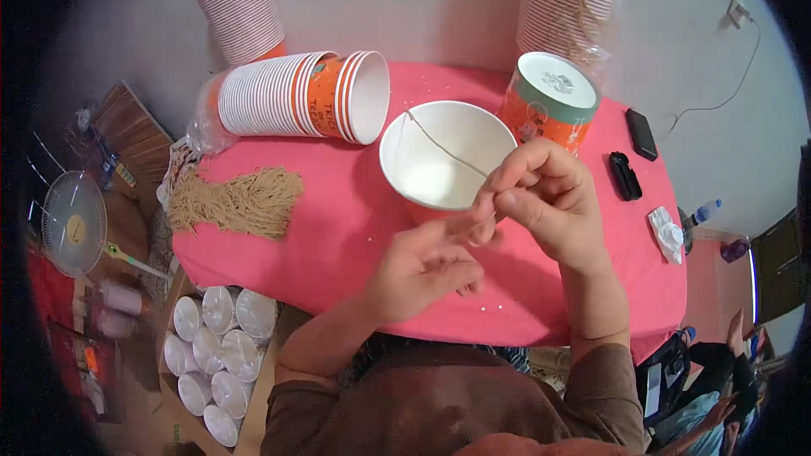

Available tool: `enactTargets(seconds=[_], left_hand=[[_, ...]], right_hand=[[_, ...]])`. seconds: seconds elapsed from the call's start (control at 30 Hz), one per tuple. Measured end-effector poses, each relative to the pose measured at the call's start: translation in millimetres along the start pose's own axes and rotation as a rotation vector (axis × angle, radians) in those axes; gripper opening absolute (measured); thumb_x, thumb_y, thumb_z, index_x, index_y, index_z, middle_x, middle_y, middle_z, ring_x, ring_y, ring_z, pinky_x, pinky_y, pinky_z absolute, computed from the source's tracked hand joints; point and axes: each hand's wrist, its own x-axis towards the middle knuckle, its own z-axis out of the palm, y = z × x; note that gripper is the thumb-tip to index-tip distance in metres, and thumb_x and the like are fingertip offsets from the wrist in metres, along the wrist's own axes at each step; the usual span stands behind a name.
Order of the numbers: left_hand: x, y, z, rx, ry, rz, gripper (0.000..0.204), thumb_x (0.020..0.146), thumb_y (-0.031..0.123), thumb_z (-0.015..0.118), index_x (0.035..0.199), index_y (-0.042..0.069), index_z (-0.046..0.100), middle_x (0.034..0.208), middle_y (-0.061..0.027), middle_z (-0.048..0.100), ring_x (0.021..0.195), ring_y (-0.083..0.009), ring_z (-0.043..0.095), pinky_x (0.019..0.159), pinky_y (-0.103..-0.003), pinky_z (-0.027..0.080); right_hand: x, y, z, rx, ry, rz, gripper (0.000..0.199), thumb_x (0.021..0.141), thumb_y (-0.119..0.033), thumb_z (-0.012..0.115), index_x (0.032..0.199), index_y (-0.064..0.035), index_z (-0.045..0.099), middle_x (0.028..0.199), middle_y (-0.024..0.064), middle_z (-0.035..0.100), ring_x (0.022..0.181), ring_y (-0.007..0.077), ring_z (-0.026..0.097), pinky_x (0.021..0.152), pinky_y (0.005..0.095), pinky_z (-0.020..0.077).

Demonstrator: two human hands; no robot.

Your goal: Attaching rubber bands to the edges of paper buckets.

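Overhead, our right hand (pixel 541 194) pinched a thin string (pixel 443 148) running taut to the far rim of the white paper bowl (pixel 443 156) on the pink counter (pixel 338 228), apparently keeping it straight. Our left hand (pixel 422 266) lay loosely curled just below, fingertips touching the right, seemingly steadying the string's end.

A single head-worn fisheye camera is looking steeply down from above the seated person's chest, facing forward across the pink-covered bench (pixel 338 228) toward the white wall at twelve o'clock. It is sitting close: the left hand (pixel 422 266) and right hand (pixel 541 198) are filling the frame's centre, forearms entering from six o'clock. The wide lens is bending the bench's edges and darkening the rim, while floor is showing at nine and three o'clock. No second view is sharing the scene.
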Motion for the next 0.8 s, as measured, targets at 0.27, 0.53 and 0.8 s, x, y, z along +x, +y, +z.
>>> enactTargets(seconds=[0.27,0.53,0.8], left_hand=[[-8,-37,-41,0.082,-0.084,-0.122,0.02,0.099,0.013,0.054,0.103,-0.004,0.065,0.081,-0.0047,0.066,0.066,-0.0084,0.061,0.06,-0.023,0.05],[-6,-17,-49,0.453,0.011,-0.184,0.02,0.098,0.015,0.055,0.1,-0.001,0.067,0.072,0.0007,0.061,0.062,-0.0047,0.055,0.055,-0.021,0.045],[17,-4,-31,0.464,-0.062,-0.059,0.019,0.098,0.013,0.056,0.102,-0.003,0.066,0.072,0.0021,0.059,0.067,-0.0038,0.052,0.058,-0.02,0.042]], right_hand=[[13,4,-37,0.0,0.234,-0.223,0.008,0.093,0.002,0.054,0.102,0.0003,0.053,0.09,0.0149,0.068,0.077,0.0207,0.068,0.07,0.0328,0.0574],[17,11,-43,-1.167,0.398,-0.211,0.018,0.085,-0.001,0.062,0.102,-0.0016,0.062,0.098,0.0105,0.066,0.072,0.0187,0.063,0.065,0.0309,0.0515],[-1,-8,2,-0.757,-0.17,0.216,0.044,0.081,-0.004,0.065,0.123,-0.0006,0.053,0.095,0.0167,0.068,0.088,0.0301,0.068,0.075,0.0381,0.0519]])
